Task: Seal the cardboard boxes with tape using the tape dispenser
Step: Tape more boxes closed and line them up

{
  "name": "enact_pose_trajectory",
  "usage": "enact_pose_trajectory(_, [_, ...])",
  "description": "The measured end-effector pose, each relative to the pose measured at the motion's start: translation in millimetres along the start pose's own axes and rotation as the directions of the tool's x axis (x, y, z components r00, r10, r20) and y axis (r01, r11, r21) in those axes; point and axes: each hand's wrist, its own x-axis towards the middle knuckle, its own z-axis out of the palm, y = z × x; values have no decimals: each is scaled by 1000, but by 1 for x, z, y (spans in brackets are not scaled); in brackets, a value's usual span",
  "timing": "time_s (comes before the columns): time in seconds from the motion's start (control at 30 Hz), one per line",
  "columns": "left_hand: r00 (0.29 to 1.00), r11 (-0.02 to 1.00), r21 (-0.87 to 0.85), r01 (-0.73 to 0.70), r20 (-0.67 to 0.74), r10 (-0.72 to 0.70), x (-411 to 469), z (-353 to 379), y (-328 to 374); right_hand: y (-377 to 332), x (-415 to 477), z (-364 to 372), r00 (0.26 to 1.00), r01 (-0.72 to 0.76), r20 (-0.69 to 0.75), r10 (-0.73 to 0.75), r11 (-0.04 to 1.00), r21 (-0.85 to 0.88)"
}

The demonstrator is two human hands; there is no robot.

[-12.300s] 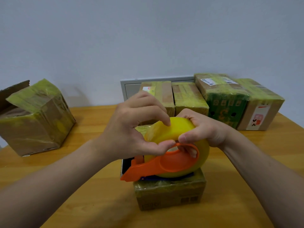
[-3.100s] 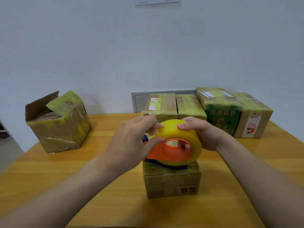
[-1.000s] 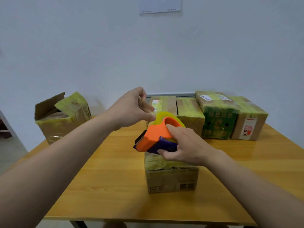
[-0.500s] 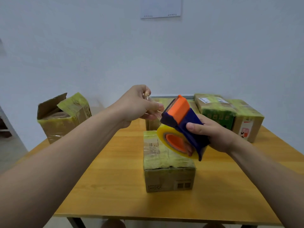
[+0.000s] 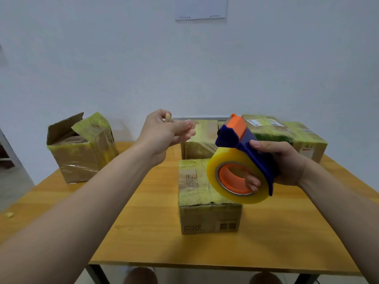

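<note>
My right hand (image 5: 285, 162) grips the tape dispenser (image 5: 244, 152), a blue and orange frame with a yellowish clear tape roll (image 5: 235, 181); its fingers pass through the orange core. It holds the dispenser tilted in the air above the right side of a small cardboard box (image 5: 207, 203) on the wooden table (image 5: 147, 232). That box's top is covered in yellowish tape. My left hand (image 5: 166, 132) is raised left of the dispenser's nose, thumb and fingertips pinched together on what looks like the free end of the clear tape.
A larger box (image 5: 82, 148) with one flap standing open sits at the table's far left. Several taped boxes (image 5: 287, 132) line the back edge against the wall. A small tape scrap (image 5: 9, 214) lies near the left edge.
The right hand lifted the dispenser off the box top and turned it roll-side toward me. The left hand has drawn away to the left, widening the gap to the dispenser's nose.
</note>
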Motion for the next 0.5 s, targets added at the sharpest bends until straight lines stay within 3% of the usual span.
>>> enact_pose_trajectory(0.3, [983, 993, -63, 101, -147, -109, -20, -37, -47, -23, -14, -11, 955, -282, -138, 262, 946, -157])
enact_pose_trajectory(0.5, [963, 961, 79, 265, -72, -260, -47, -50, -80, -30, -21, -10, 906, -418, -206, 371, 861, -289])
